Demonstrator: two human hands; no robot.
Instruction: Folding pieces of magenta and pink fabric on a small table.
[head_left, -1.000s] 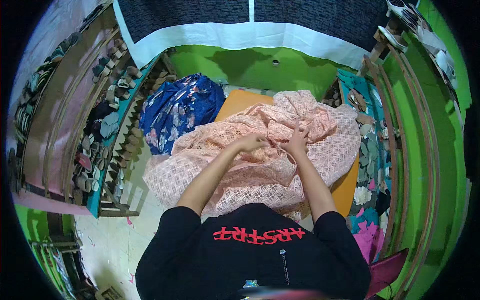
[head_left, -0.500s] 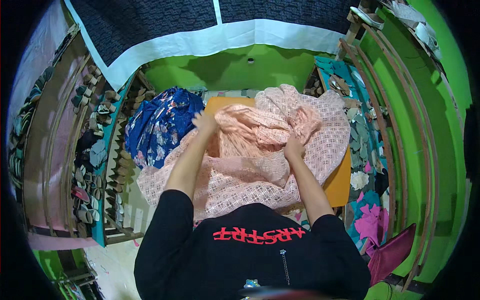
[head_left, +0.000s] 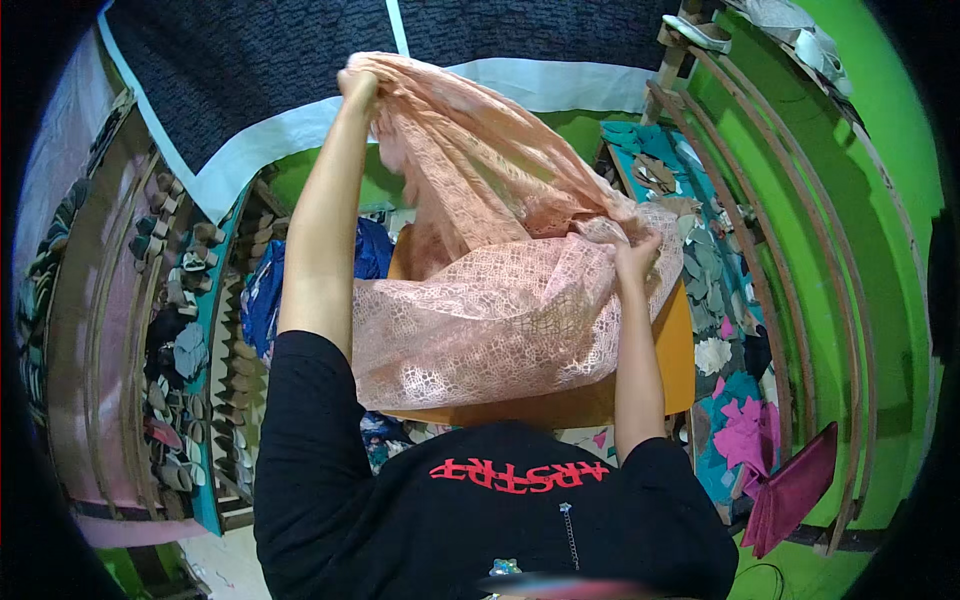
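Observation:
A large peach-pink lace cloth [head_left: 500, 320] hangs between my two hands over an orange tabletop [head_left: 675, 355]. My left hand [head_left: 360, 82], raised high at the far left with the arm stretched out, is closed on one edge of the cloth. Lower and to the right, my right hand [head_left: 636, 262] grips a bunched part of the same cloth. From the left hand the fabric slants down in long folds to the right one. Its lower part spreads over the table, hiding much of the top.
Left of the table lies a blue flowered fabric [head_left: 372, 250], partly covered by the cloth. Wooden racks with shoe pieces [head_left: 185, 355] stand at the left. Teal shelves with scraps [head_left: 705, 260] and wooden rails [head_left: 790, 220] line the right. A magenta sheet [head_left: 795, 490] lies lower right.
My left hand, open and apart from the cloth before, now holds its edge and has risen far up. The cloth has lifted off the table's left part. My right hand has moved right and up.

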